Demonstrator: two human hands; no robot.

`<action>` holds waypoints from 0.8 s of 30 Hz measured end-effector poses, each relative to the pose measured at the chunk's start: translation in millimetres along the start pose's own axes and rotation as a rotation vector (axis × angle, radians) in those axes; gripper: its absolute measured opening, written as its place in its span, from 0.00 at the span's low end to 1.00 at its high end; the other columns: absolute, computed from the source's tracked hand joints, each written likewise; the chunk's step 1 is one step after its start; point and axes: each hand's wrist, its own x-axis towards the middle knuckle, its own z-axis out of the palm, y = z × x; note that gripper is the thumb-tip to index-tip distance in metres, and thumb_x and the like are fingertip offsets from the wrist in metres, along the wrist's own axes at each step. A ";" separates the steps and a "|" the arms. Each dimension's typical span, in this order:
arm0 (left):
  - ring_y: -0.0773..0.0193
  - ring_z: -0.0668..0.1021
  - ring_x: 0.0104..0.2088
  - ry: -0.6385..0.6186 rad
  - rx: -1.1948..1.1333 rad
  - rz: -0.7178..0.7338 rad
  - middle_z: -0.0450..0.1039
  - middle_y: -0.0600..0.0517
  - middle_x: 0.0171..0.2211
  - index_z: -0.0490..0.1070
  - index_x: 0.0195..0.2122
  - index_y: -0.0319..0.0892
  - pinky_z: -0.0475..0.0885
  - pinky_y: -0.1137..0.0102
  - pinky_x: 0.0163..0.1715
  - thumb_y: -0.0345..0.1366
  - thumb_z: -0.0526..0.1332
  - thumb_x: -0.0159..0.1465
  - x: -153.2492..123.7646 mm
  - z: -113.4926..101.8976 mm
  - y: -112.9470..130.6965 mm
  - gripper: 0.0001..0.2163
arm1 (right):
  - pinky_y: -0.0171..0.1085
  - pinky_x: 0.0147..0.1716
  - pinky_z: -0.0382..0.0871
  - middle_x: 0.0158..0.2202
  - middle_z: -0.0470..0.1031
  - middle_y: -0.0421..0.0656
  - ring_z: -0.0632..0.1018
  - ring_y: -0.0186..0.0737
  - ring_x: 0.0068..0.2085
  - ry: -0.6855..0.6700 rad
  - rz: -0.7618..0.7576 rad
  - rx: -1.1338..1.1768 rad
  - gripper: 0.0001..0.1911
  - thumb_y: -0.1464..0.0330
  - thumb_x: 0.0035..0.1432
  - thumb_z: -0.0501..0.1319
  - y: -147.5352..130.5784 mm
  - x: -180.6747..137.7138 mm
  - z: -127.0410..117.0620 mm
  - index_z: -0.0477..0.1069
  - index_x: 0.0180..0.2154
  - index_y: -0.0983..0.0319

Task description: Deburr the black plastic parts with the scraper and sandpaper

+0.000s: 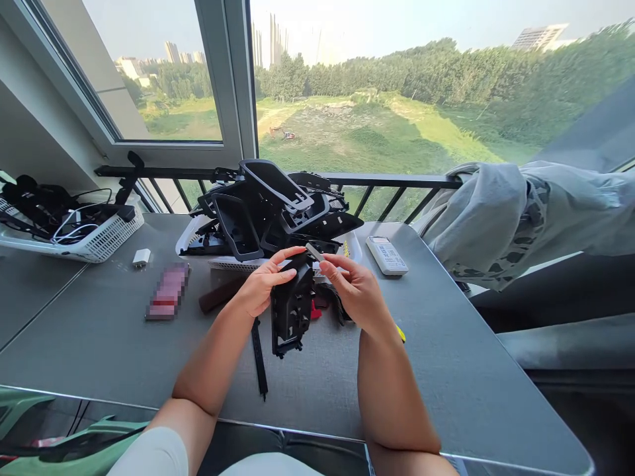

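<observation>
Left hand [260, 287]: fingers closed round the black plastic part [292, 307], steadying it upright, top edge turned to the other hand.
Right hand [354, 291]: fingertips pinched narrow on a small grey piece [314, 251], at the part's top.
Part's place: just above the table [446, 357], before the heap of black parts [278, 205].
Nearby: remote [387, 255], black strip [258, 360].

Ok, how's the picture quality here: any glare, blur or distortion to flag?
Head view: strong daylight through the window, sky washed out; wide-angle bending at the edges; a pixelated patch on the table; left hand, right hand and the black plastic part are sharp.
</observation>
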 end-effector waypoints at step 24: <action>0.57 0.79 0.41 -0.006 0.429 0.081 0.80 0.51 0.40 0.76 0.53 0.45 0.72 0.68 0.42 0.25 0.60 0.47 -14.5 -2.1 11.4 0.30 | 0.40 0.35 0.69 0.38 0.82 0.44 0.80 0.47 0.37 -0.125 -0.173 -0.630 0.19 0.57 0.65 0.57 -10.5 -19.1 -5.1 0.78 0.52 0.53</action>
